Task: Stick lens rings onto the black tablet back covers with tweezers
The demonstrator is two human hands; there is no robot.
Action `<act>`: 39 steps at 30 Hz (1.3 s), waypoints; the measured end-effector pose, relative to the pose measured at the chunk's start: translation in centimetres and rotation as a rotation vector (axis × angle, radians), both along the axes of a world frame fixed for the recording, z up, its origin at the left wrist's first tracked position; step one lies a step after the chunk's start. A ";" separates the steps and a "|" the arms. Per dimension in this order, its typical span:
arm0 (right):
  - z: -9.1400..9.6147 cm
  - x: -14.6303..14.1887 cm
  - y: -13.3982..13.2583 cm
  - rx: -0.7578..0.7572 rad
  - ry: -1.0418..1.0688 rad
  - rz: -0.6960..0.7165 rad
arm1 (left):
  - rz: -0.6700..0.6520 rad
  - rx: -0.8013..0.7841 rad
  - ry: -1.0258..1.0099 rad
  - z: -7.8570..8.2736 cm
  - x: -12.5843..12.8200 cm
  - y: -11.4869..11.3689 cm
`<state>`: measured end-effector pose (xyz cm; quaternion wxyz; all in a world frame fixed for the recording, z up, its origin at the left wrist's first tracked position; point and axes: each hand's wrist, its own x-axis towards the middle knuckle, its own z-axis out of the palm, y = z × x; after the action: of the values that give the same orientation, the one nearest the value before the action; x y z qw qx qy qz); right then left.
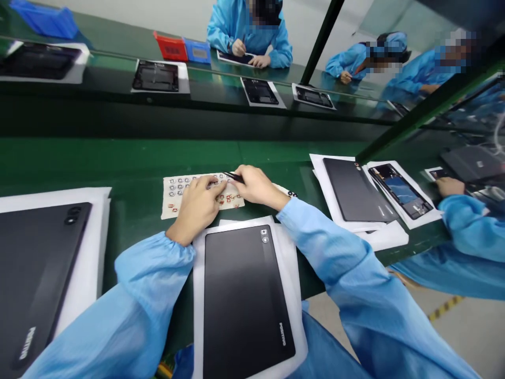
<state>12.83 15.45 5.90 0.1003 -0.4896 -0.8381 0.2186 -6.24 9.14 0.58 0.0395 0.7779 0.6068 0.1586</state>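
Note:
My left hand (195, 206) lies flat on a sheet of small red and grey adhesive labels (203, 196), pinning it to the green bench, and holds nothing. My right hand (256, 187) grips black tweezers (234, 177), their tips pointing left over the top of the sheet. Just below my hands, a black tablet (244, 300) lies face down on a white foam sheet (201, 295). To the right are a dark tablet back cover (353, 189) and an open tablet body (400, 190) showing its internals.
Another black tablet (35, 279) lies on white foam at the left. A glass partition (197, 66) with dark green posts runs along the far side of the bench. Beyond it, a co-worker in a blue smock (248, 31) works among several tablets. Another co-worker's blue sleeve (469, 226) fills the right edge.

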 end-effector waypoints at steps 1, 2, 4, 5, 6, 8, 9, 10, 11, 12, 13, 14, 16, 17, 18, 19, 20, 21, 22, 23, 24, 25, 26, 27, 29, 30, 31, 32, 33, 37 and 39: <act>0.3 1.2 -1.4 0.089 0.092 0.024 | -0.008 0.011 -0.002 0.4 0.1 -0.3; 0.5 2.7 -2.9 0.175 0.200 0.052 | -0.013 0.034 -0.010 0.9 0.3 -0.8; 0.3 5.8 -6.1 0.282 0.350 0.117 | -0.012 0.077 -0.050 2.1 1.1 -2.3; -0.1 7.3 -7.7 0.310 0.382 0.139 | -0.024 0.064 -0.078 2.7 1.5 -3.1; -0.6 8.7 -9.1 0.319 0.381 0.166 | -0.049 0.020 -0.106 3.1 2.0 -4.0; -2.0 10.5 -11.5 0.339 0.293 0.194 | -0.116 -0.120 -0.139 3.5 3.1 -5.7; -2.7 11.0 -12.4 0.360 0.233 0.195 | -0.134 -0.182 -0.141 3.4 3.5 -6.3; -3.3 11.3 -13.2 0.393 0.179 0.187 | -0.130 -0.224 -0.141 3.2 3.9 -6.7; -3.9 11.3 -13.8 0.428 0.139 0.174 | -0.110 -0.246 -0.145 3.0 4.3 -7.0; -4.3 11.3 -14.3 0.460 0.117 0.158 | -0.085 -0.255 -0.155 2.8 4.6 -7.1; -4.6 11.1 -14.7 0.484 0.109 0.144 | -0.067 -0.257 -0.170 2.6 4.7 -7.1; -4.8 11.0 -15.0 0.497 0.106 0.132 | -0.060 -0.252 -0.187 2.5 4.9 -7.1; -4.9 10.7 -15.3 0.486 0.097 0.118 | -0.066 -0.205 -0.207 2.3 5.0 -6.9; -4.8 10.7 -15.4 0.477 0.093 0.117 | -0.076 -0.165 -0.211 2.3 5.0 -6.8; -4.7 10.6 -15.4 0.471 0.089 0.117 | -0.095 -0.127 -0.212 2.3 4.9 -6.8; -4.6 10.6 -15.4 0.466 0.088 0.119 | -0.117 -0.094 -0.212 2.2 4.9 -6.8; -4.6 10.6 -15.4 0.463 0.088 0.120 | -0.136 -0.070 -0.210 2.2 4.9 -6.9; -4.5 10.6 -15.4 0.458 0.088 0.121 | -0.151 -0.058 -0.206 2.1 4.9 -7.0; -4.5 10.6 -15.4 0.452 0.086 0.121 | -0.159 -0.057 -0.203 2.1 4.9 -7.1; -4.5 10.6 -15.5 0.442 0.081 0.120 | -0.159 -0.068 -0.203 2.1 4.9 -7.1; -4.6 10.5 -15.5 0.431 0.074 0.120 | -0.155 -0.086 -0.208 2.1 4.9 -7.2; -4.6 10.4 -15.6 0.426 0.067 0.116 | -0.149 -0.108 -0.217 2.1 5.0 -7.2; -4.6 10.3 -15.7 0.422 0.058 0.108 | -0.144 -0.131 -0.227 2.1 5.0 -7.2; -4.6 10.2 -15.8 0.425 0.048 0.099 | -0.138 -0.148 -0.234 2.1 5.0 -7.2; -4.5 9.7 -16.0 0.434 0.023 0.078 | -0.128 -0.164 -0.235 2.0 5.0 -7.1; -4.4 9.5 -16.1 0.438 0.010 0.069 | -0.127 -0.163 -0.233 1.9 5.1 -7.0; -4.2 9.2 -16.2 0.442 -0.005 0.063 | -0.128 -0.160 -0.231 1.8 5.1 -7.0; -4.0 9.0 -16.3 0.445 -0.022 0.063 | -0.131 -0.156 -0.231 1.7 5.1 -7.0; -3.8 8.8 -16.3 0.449 -0.043 0.062 | -0.140 -0.150 -0.228 1.6 5.2 -7.0; -3.4 8.6 -15.8 0.403 -0.119 0.110 | -0.183 -0.097 -0.153 1.3 5.4 -7.2; -3.4 9.2 -15.1 0.338 0.014 0.111 | -0.193 -0.081 -0.113 1.5 5.5 -7.2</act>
<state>22.00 0.31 2.49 0.1746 -0.4174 -0.8879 0.0831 -0.79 1.93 2.06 0.1201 0.8202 0.5320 0.1730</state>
